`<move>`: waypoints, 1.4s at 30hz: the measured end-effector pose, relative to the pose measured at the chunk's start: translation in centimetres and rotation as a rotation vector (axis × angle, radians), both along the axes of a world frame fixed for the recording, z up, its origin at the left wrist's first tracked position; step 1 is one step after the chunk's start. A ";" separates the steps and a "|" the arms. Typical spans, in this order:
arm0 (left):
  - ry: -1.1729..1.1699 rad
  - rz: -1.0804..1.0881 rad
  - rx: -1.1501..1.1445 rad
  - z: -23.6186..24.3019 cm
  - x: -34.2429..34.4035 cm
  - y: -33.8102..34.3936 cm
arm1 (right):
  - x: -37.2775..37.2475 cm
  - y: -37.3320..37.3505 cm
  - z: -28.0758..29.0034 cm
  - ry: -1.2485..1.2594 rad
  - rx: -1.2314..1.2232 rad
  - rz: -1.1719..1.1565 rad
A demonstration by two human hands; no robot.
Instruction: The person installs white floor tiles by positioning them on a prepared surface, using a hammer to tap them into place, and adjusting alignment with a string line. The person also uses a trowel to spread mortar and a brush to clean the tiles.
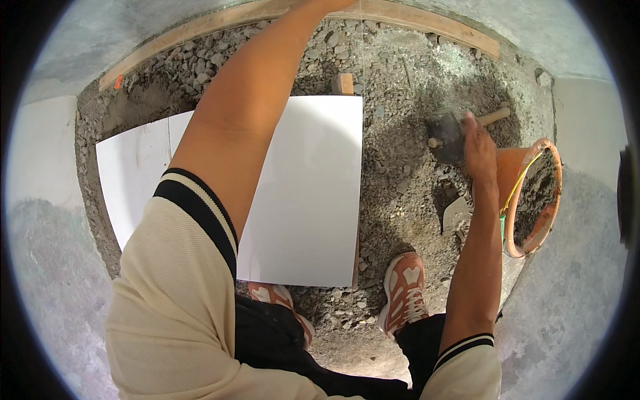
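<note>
Head view: we judge the surfacing partly complete. White slabs cover the left side; gravel at right lies bare. Our right hand grasps the mallet; our left hand is cut off, grip undeterminable.

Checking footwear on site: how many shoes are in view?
2: the left shoe, partly covered, at the near edge of the white panel; the right shoe on gravel, right of it.

I count one mallet, one bucket, one trowel, one wood block, at least one white board and my two shoes.
</note>
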State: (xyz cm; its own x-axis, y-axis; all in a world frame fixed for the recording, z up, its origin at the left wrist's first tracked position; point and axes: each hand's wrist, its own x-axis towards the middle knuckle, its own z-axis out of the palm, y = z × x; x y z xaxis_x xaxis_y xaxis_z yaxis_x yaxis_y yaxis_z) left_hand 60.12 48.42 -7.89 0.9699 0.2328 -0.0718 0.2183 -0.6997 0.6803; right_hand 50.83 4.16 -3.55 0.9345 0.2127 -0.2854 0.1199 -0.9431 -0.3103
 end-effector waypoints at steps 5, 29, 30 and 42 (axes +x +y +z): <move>-0.137 -0.030 0.018 -1.7 0.3 0.8 | 0.1 -1.5 -0.8 -0.177 -0.329 0.065; -0.228 -0.019 -0.054 -3.6 0.3 1.0 | 0.9 15.1 5.0 -0.296 0.502 0.065; -0.236 -0.027 0.048 -3.6 0.6 1.1 | 1.5 16.1 5.0 -0.354 0.497 0.107; -0.212 -0.025 0.160 -3.7 0.7 1.2 | 5.1 20.9 3.3 -0.615 0.451 0.290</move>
State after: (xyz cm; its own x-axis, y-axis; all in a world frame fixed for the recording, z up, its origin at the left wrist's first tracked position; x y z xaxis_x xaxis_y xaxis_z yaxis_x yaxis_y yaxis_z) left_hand 60.81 49.63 -11.58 0.9649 0.2005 0.1698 0.0636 -0.8053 0.5895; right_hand 55.96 25.04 -0.25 0.7863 0.4420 0.4317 0.6126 -0.6485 -0.4518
